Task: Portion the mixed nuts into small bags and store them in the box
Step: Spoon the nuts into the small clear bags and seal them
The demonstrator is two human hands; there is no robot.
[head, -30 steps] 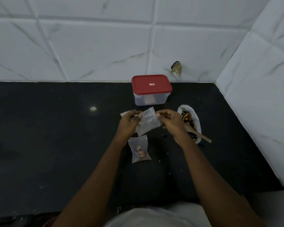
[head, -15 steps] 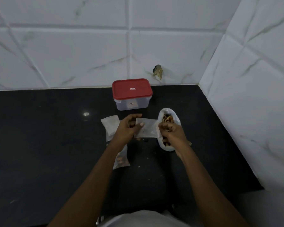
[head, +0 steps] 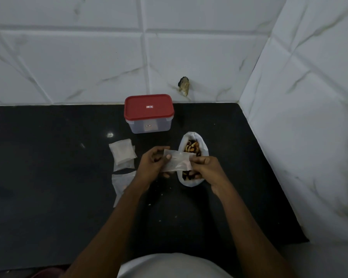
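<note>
Both hands hold a small clear bag [head: 176, 162] above the black counter. My left hand [head: 153, 165] pinches its left edge and my right hand [head: 206, 167] pinches its right edge, over the near end of the white bag of mixed nuts [head: 193, 149]. The clear box with a red lid [head: 149, 113] stands shut at the back by the wall. A small filled bag [head: 122, 184] lies left of my left forearm, partly hidden by it. A pile of empty small bags [head: 123, 153] lies just behind it.
White marble-look tiles close the counter [head: 48, 177] at the back and on the right. A chipped hole in the wall [head: 184, 88] sits behind the box. Crumbs are scattered on the counter near my forearms.
The small bag went from hanging tilted between my hands to lying flat and stretched sideways. My right hand moved over the nut bag, and the wooden spoon is out of sight.
</note>
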